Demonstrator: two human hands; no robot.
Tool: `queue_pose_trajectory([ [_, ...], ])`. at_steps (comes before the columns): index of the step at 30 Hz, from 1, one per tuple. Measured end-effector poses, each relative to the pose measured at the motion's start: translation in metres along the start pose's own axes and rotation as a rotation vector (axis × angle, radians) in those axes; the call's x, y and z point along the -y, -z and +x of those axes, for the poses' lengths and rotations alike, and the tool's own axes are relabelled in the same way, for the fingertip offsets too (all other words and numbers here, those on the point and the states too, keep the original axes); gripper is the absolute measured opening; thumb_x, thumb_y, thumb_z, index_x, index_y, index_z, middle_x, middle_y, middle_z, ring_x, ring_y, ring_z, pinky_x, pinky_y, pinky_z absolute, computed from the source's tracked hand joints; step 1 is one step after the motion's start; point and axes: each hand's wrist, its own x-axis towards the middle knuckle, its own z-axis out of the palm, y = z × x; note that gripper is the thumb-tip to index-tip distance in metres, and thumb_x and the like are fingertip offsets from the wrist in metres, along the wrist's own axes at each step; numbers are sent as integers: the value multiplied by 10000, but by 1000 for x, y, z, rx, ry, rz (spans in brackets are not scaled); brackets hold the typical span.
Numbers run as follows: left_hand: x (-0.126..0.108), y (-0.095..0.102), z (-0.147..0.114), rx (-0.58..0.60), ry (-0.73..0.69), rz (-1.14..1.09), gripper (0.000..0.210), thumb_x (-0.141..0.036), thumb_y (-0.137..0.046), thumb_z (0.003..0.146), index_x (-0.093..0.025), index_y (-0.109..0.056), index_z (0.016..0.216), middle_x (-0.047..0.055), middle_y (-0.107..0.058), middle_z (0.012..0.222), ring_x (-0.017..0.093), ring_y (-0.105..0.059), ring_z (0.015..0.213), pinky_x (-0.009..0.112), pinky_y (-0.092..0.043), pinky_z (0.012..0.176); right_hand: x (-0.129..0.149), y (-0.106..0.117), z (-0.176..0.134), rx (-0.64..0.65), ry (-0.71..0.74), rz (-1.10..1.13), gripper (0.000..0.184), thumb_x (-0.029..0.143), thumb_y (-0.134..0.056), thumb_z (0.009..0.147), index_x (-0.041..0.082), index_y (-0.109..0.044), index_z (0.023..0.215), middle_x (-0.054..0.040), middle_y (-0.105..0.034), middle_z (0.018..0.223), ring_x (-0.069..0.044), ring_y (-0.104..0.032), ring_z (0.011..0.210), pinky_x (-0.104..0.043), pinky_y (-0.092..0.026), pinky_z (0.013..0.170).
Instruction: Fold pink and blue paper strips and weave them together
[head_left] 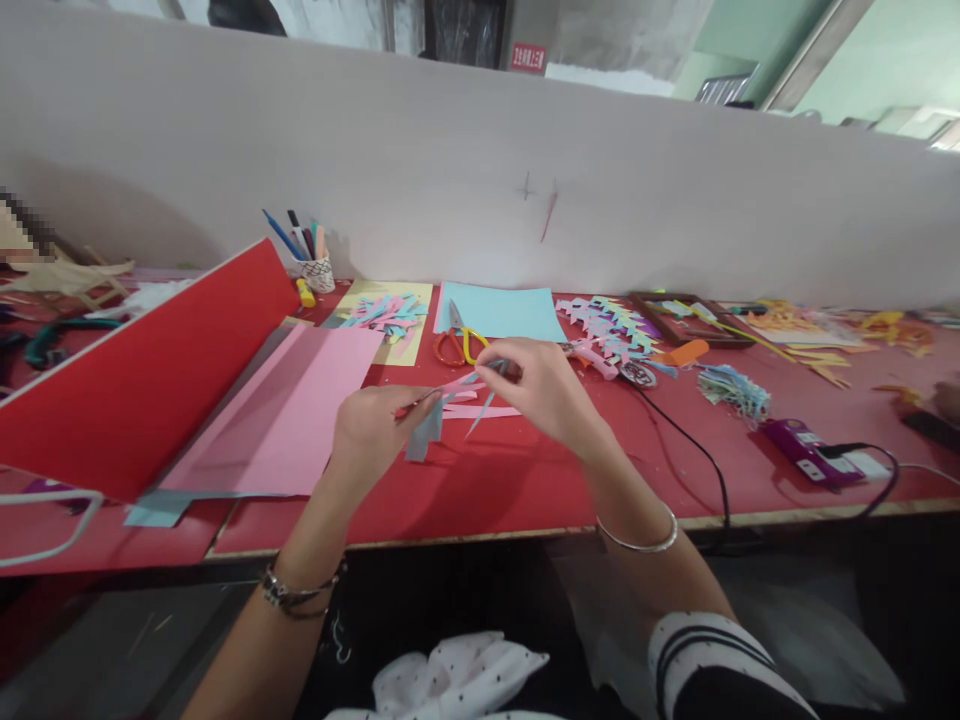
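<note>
Both my hands are raised a little above the red tabletop, close together. My left hand is closed at the fingertips on paper strips, and a blue-grey paper strip hangs below them. A thin dark-red edge shows at those fingertips; what it is I cannot make out. My right hand pinches the other end of the strips, with something small and dark under its fingers. Behind the hands lie loose pink strips. Just beyond, scissors with red and yellow handles rest partly on a light-blue sheet.
Pink sheets and a leaning red board are at left. Cut strips lie on yellow paper near a pen cup. A pink glue gun, braided paper chains and a purple power strip with cords stand right.
</note>
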Motion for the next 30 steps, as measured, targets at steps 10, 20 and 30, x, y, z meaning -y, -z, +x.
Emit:
queue_pose_trajectory([
  [10, -4, 3, 5, -10, -51, -125, 375, -458, -440, 783, -197, -701, 717, 9, -676, 577, 120, -543, 483, 214, -353, 466, 4, 2, 1, 88, 94, 115, 175, 282, -527, 776, 155, -563, 891, -19, -574, 757, -82, -486, 611, -209, -394, 598],
  [20, -5, 5, 4, 35, -78, -248, 319, -396, -478, 780, -171, -699, 733, -6, -685, 630, 112, -540, 509, 202, -375, 485, 1, 4, -2, 63, 69, 234, 109, 149, -484, 768, 157, -591, 750, 0, -603, 718, -79, -540, 639, -204, -434, 619],
  [30, -5, 4, 5, 10, -74, -240, 334, -421, -485, 771, -180, -685, 655, -5, -658, 579, 97, -495, 484, 198, -363, 462, 2, 3, -3, 70, 77, 163, 105, 149, -507, 762, 154, -611, 752, -6, -602, 713, -77, -515, 628, -200, -405, 595],
])
